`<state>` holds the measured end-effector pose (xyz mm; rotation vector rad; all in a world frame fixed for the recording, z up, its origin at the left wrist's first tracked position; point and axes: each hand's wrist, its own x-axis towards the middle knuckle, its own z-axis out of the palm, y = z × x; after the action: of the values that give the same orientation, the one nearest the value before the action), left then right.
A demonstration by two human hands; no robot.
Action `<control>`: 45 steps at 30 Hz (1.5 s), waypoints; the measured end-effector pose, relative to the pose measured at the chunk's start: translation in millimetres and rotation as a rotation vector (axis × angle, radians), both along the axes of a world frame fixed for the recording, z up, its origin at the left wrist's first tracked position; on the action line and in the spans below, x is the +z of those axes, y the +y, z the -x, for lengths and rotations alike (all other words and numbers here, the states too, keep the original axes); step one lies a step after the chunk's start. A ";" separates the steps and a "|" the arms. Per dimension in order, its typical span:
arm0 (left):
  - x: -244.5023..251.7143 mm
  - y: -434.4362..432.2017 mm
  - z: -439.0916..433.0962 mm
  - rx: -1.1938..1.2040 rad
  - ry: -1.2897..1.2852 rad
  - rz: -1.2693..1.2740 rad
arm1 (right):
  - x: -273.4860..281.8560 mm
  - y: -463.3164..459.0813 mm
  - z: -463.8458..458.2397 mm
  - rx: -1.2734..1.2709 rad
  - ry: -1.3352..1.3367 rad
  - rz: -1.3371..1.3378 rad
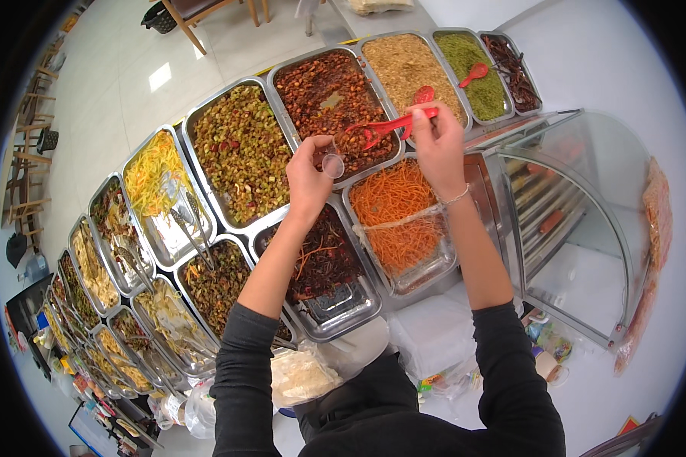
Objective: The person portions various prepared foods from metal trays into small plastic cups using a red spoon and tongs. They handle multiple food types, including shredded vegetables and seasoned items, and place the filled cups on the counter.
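My left hand (310, 178) grips a small clear plastic cup (332, 165) above the near edge of a metal tray of dark red chili sauce with beans or nuts (323, 74). In my right hand (441, 145) is the handle of a red plastic spoon (391, 124). Its bowl reaches left over the same tray, close to the cup, with some red sauce about it. A second red spoon (423, 94) rests in the tray of crushed peanuts or similar crumbs (403, 60). My right forearm passes over the tray of shredded carrot (391, 200), partly covered by plastic film.
A third red spoon (474, 74) lies in green crumbs (463, 48). Dried chilies (514, 68) fill the end tray. Diced green vegetables (237, 145) and yellow shreds with tongs (191, 220) stand leftward. A glass-covered roller grill (566, 228) is at right. Flatbreads (303, 377) lie near my body.
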<state>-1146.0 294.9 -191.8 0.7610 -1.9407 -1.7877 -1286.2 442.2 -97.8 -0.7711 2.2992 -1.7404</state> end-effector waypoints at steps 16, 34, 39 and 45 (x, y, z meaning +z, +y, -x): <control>14.1 -5.6 -5.8 -0.009 0.059 -0.177 | -2.2 10.6 9.0 -0.053 -0.239 0.198; 13.5 -7.3 -9.1 0.012 -0.002 -0.092 | 23.7 -12.5 -24.1 0.166 0.381 -0.056; 7.0 -5.8 -8.1 0.046 0.040 -0.115 | 28.3 -12.8 -22.3 0.155 0.315 -0.067; 4.0 -5.5 -9.7 0.054 0.004 -0.087 | 22.7 -9.3 -20.1 0.145 0.253 -0.052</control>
<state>-1136.4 289.5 -187.9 0.8300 -1.8323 -1.8500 -1266.2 432.9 -75.0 -1.1770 2.3621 -1.5942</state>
